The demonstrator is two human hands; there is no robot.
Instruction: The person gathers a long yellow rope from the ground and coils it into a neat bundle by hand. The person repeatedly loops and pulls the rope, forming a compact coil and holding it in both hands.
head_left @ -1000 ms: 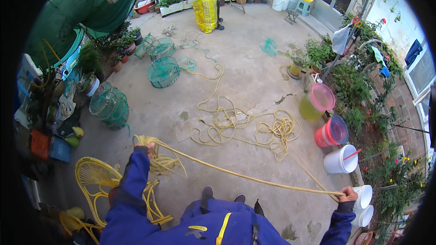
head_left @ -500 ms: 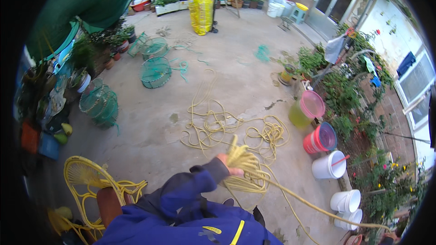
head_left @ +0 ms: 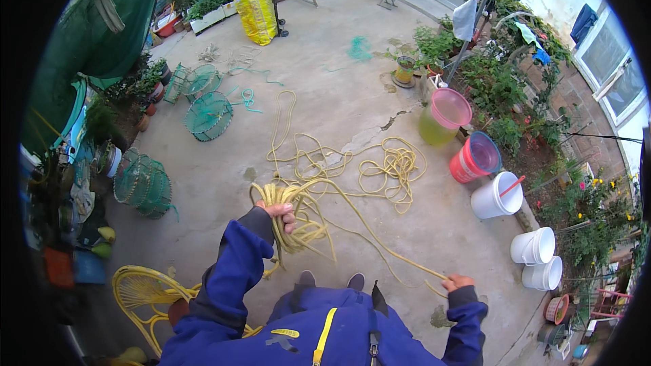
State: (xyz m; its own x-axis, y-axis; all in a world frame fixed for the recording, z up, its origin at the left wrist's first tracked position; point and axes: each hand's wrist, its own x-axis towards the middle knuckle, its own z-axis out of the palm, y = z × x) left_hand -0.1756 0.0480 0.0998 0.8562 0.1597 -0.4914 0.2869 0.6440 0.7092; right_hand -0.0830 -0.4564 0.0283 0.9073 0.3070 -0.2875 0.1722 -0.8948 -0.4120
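Above the concrete ground (head_left: 305,54), the left grip (head_left: 280,214) clasps looped yellow rope (head_left: 274,194); the right grip (head_left: 460,282) clenches it farther along.

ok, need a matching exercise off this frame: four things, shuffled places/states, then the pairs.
Column 1
1. Left hand
2. Right hand
3. Yellow sack
4. Yellow chair

Column 2
A. Far end of the yard
B. Holding a length of rope, right of the looped rope bundle
C. Lower left, beside the person
D. Closed around the looped rope bundle

Pairs: 1-D, 2-B, 3-A, 4-C
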